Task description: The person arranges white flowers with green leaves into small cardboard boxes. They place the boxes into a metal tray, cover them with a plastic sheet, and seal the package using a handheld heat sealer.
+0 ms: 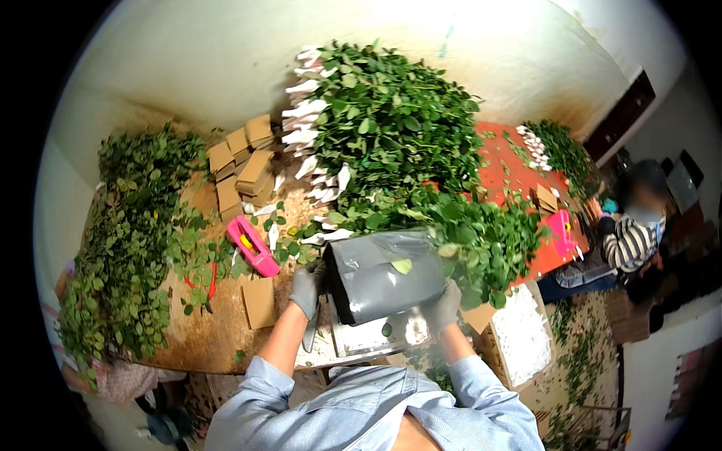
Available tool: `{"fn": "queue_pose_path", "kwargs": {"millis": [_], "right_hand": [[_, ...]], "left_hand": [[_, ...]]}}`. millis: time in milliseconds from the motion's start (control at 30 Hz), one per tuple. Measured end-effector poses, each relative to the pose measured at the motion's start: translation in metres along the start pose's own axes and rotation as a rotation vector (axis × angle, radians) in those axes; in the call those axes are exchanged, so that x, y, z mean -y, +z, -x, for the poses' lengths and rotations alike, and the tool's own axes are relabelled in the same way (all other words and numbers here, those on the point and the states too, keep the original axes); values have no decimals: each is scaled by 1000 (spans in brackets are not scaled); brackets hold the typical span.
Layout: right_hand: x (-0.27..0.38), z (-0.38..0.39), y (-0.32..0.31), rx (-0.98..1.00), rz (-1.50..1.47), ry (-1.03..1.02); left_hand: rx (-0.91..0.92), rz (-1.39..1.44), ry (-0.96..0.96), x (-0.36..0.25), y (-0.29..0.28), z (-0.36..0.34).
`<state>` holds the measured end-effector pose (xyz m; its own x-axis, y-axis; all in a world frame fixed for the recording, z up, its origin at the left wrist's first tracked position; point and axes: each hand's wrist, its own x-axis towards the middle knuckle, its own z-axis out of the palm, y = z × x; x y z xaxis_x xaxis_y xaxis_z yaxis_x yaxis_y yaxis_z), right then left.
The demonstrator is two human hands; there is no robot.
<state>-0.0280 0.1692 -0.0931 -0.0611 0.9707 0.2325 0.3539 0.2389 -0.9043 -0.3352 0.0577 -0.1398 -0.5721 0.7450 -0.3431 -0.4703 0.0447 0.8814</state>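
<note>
Both my hands wear grey gloves and hold a boxy block wrapped in shiny dark grey plastic (383, 278). My left hand (306, 289) grips its left end, with the fingers partly hidden behind it. At the lower right corner, my right hand (444, 307) is closed on the block, its fingertips out of sight. A loose pale green leaf (402, 266) lies on top of the plastic. Leafy green stems (492, 244) show just beyond its right side; whether they come out of the wrap I cannot tell. A metal-edged tray (361, 347) lies beneath the block.
Stacked bunches with white-wrapped ends (398, 120) rise at the back. A pink stapler-like tool (253, 246), cardboard pieces (256, 173) and red-handled cutters (212, 282) lie left, near heaped leafy stems (120, 248). Right are a red table (500, 154), a white-lined crate (521, 338) and a seated person (638, 233).
</note>
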Motion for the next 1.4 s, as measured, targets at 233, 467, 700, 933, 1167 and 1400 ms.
{"fn": "queue_pose_path", "kwargs": {"millis": [233,467,700,933,1167,1400], "right_hand": [[-45,10,-6,169,192,-22],[-47,16,-13,346,324,-112],[17,26,-48,506,93,-28],[38,-8,-75,244,339,-490],[20,-10,-101,24,-1,-265],[46,16,-155,-364,-256,-27]], "left_hand": [[-129,-438,19,6,3,13],[-152,-75,-144,20,5,24],[-65,110,-226,-4,-23,45],[456,-957,243,-159,15,43],[837,-1093,36,-234,106,-29],[817,-1707,322,-109,188,-143]]}}
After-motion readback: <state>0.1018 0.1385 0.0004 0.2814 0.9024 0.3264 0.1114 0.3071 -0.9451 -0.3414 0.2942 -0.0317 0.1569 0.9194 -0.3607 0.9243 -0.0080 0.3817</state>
